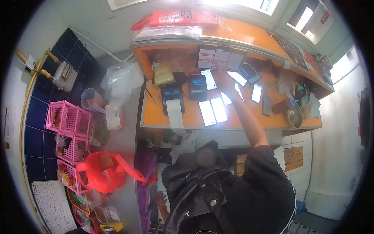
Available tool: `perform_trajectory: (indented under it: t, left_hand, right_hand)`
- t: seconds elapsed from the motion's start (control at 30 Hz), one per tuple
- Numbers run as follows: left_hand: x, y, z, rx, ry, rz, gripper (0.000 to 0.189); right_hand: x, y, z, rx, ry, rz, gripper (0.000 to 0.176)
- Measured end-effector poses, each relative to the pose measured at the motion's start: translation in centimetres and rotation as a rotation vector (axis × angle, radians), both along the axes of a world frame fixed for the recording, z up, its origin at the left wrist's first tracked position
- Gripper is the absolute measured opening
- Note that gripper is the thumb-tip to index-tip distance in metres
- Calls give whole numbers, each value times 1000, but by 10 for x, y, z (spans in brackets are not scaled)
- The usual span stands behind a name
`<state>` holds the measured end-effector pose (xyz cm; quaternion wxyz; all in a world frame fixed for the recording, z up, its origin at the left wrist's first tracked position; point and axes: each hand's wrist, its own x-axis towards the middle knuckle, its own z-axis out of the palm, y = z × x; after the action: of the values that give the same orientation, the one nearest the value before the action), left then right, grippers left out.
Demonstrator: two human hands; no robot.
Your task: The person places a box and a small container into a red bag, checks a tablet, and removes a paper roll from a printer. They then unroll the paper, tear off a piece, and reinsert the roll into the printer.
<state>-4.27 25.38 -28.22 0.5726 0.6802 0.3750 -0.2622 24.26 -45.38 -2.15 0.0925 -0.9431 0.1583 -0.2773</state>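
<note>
My right arm reaches up over the orange counter, and my right hand [224,80] is at the lower edge of a lit tablet [221,58]. That hand is blurred, so its finger shape is unclear. Lit phones [219,110] lie below and beside it, one partly behind the hand. My left hand [161,200] hangs low beside the grey worktop, fingers apart and holding nothing. A black bag [198,187] rests against my body.
Two black printers [198,86] stand left of the phones, one with paper hanging out. Pink baskets [70,117] and a red bag [103,171] sit on the grey worktop [126,156]. A metal bowl [294,117] is at the counter's right end.
</note>
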Motion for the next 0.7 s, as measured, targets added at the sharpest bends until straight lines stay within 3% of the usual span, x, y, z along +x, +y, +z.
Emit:
perform_trajectory:
  t: [0.03,0.1,0.13,0.5,0.67,0.7]
  left_hand:
    - [-3,10,-26,-10,24,20,38]
    - [-14,31,-76,-53,62,49,40]
    - [-20,32,-78,-55,80,38,40]
    - [-40,1,-34,-92,168,-29,43]
    - [-47,-2,-21,-112,135,-15,45]
    - [-46,-3,-17,-116,125,-14,45]
  right_hand:
    - [3,3,2,172,148,-16,90]
    - [7,18,13,140,257,-79,92]
    - [6,22,15,124,314,-111,93]
    - [24,14,-5,59,297,-104,96]
    - [18,32,-8,76,131,19,86]
    - [15,46,-8,279,176,50,76]
